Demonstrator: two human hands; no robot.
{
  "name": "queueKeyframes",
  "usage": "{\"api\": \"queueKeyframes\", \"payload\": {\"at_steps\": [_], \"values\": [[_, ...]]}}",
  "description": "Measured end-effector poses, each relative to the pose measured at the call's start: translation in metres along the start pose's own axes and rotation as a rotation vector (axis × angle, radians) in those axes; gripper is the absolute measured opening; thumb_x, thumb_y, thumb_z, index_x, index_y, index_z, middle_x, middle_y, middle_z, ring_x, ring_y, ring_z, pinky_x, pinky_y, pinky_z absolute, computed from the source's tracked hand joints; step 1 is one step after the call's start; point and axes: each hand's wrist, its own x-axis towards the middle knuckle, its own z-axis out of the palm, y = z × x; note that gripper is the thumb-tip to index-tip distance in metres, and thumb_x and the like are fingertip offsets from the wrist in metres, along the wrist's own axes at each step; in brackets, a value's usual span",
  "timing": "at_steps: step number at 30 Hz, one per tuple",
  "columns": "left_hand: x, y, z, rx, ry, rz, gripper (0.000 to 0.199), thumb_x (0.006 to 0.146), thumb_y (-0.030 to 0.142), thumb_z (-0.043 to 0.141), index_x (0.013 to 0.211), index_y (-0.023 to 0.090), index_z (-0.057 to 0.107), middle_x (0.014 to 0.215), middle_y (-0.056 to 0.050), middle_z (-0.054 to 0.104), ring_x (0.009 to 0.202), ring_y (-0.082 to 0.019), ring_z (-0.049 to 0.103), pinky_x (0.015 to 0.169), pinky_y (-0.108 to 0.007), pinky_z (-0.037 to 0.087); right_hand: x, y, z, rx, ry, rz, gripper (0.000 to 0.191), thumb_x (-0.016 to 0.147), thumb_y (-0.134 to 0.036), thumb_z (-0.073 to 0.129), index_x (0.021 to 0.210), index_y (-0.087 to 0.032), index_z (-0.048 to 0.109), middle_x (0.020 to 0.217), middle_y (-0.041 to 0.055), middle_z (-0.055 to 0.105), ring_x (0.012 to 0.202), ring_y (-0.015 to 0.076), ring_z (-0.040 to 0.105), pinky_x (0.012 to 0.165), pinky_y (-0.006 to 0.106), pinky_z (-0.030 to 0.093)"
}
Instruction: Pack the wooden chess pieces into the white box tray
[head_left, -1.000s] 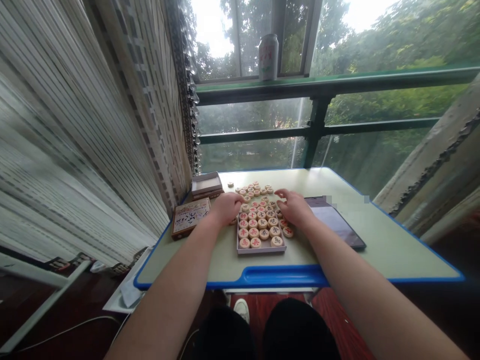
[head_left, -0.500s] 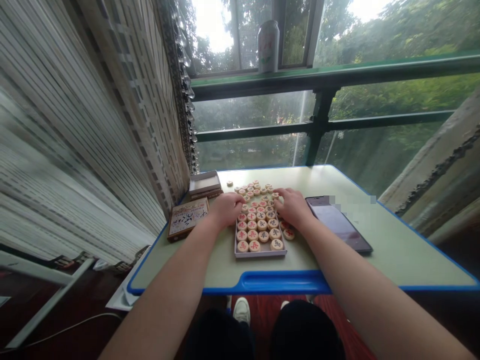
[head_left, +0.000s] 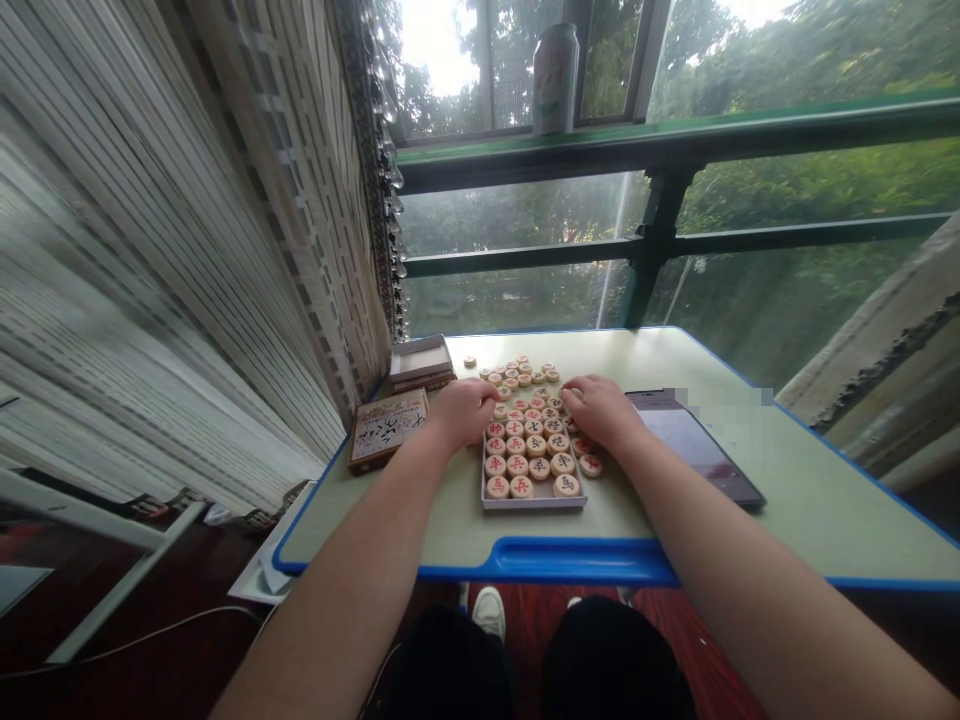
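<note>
A shallow white box [head_left: 534, 504] holds rows of round wooden Chinese chess pieces [head_left: 535, 446] marked in red and black. One gap shows in its front row. My left hand [head_left: 466, 412] is at the box's far left corner, fingers curled and closed beside a piece [head_left: 501, 410]; what they pinch, if anything, is hidden. My right hand [head_left: 602, 410] lies at the far right side of the box, its fingers bent down around what looks like a piece at the fingertips. Loose pieces [head_left: 523, 372] cluster beyond the box, and a few [head_left: 591, 466] lie along its right side.
A phone [head_left: 694, 447] lies right of my right hand. On the left are a printed box lid [head_left: 386, 428] and an open box [head_left: 421, 357]. One piece [head_left: 469, 361] stands apart at the back. The table [head_left: 810, 500] has a blue rim; a can [head_left: 556, 80] stands on the window ledge.
The view has shifted, so the table and box appear further right. Both hands keep nearly the same places beside the box, with only slight finger movement.
</note>
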Motion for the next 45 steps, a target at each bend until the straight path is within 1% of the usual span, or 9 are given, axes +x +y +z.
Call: {"api": "queueKeyframes", "payload": {"at_steps": [4,7,11,16,21,25,30,35,45], "values": [[0.000,0.000,0.000,0.005,-0.016,0.017,0.028,0.077,0.019,0.045,0.082,0.020,0.072,0.085,-0.003,0.071,0.079,-0.017,0.063,0.076,-0.028,0.049,0.002,0.004,0.000,0.031,0.065,0.037,0.033,0.081,-0.023,0.045,0.104,-0.014,0.066,0.106,0.0129,0.066,0.100,0.0238,0.058,0.089,0.032,0.040],[0.000,0.000,0.000,0.011,-0.002,0.017,0.028,0.077,0.019,0.045,0.082,0.020,0.072,0.085,-0.003,0.071,0.079,-0.017,0.063,0.076,-0.027,0.049,0.002,0.006,0.002,0.037,0.072,0.019,0.039,0.081,-0.024,0.046,0.116,-0.018,0.062,0.105,0.0097,0.068,0.097,0.0241,0.059,0.087,0.034,0.042],[0.000,0.000,-0.001,0.007,0.008,0.022,0.028,0.077,0.017,0.044,0.082,0.020,0.072,0.086,-0.003,0.071,0.081,-0.018,0.063,0.077,-0.028,0.049,0.002,0.008,0.003,0.014,0.072,0.007,0.038,0.081,-0.023,0.047,0.116,-0.020,0.063,0.102,0.0092,0.069,0.096,0.0255,0.058,0.085,0.036,0.042],[-0.003,0.007,-0.001,-0.106,0.056,0.031,0.023,0.076,0.019,0.051,0.082,0.017,0.072,0.082,-0.004,0.071,0.074,-0.016,0.062,0.069,-0.026,0.048,-0.001,0.002,-0.002,0.184,0.196,0.016,0.036,0.079,-0.026,0.054,0.113,-0.016,0.060,0.097,0.0094,0.068,0.090,0.0233,0.058,0.081,0.035,0.044],[-0.006,0.022,-0.004,-0.313,0.098,0.112,0.025,0.080,0.035,0.056,0.086,0.016,0.072,0.080,-0.004,0.071,0.067,-0.013,0.060,0.062,-0.024,0.046,-0.014,-0.020,-0.012,0.378,0.302,-0.179,0.033,0.077,-0.033,0.061,0.105,-0.016,0.060,0.091,0.0079,0.066,0.074,0.0184,0.058,0.069,0.033,0.046],[-0.006,0.027,-0.005,-0.492,0.128,0.064,0.032,0.082,0.039,0.055,0.087,0.013,0.072,0.079,-0.006,0.071,0.065,-0.013,0.060,0.061,-0.024,0.047,-0.026,-0.037,-0.015,0.409,0.354,-0.355,0.021,0.078,-0.033,0.062,0.093,-0.018,0.061,0.088,0.0071,0.063,0.074,0.0175,0.057,0.066,0.031,0.046],[-0.004,0.024,0.000,-0.752,0.023,0.002,0.030,0.079,0.038,0.059,0.090,0.013,0.071,0.084,-0.007,0.072,0.076,-0.017,0.064,0.066,-0.026,0.049,-0.031,-0.044,-0.014,0.433,0.374,-0.426,0.014,0.078,-0.031,0.063,0.086,-0.020,0.058,0.083,0.0043,0.059,0.074,0.0165,0.057,0.067,0.029,0.046],[-0.003,0.022,0.002,-0.862,-0.044,-0.057,0.027,0.075,0.034,0.064,0.090,0.012,0.071,0.083,-0.007,0.071,0.075,-0.016,0.063,0.067,-0.026,0.050,-0.031,-0.042,-0.011,0.398,0.326,-0.454,0.018,0.076,-0.029,0.064,0.091,-0.021,0.060,0.089,0.0051,0.060,0.082,0.0184,0.058,0.074,0.031,0.047],[-0.003,0.021,-0.002,-0.941,-0.025,-0.117,0.026,0.074,0.031,0.066,0.091,0.011,0.071,0.086,-0.010,0.071,0.078,-0.017,0.064,0.073,-0.031,0.052,-0.035,-0.043,-0.019,0.380,0.340,-0.486,0.024,0.079,-0.029,0.058,0.100,-0.022,0.067,0.097,0.0076,0.066,0.093,0.0209,0.060,0.083,0.035,0.048]]}}
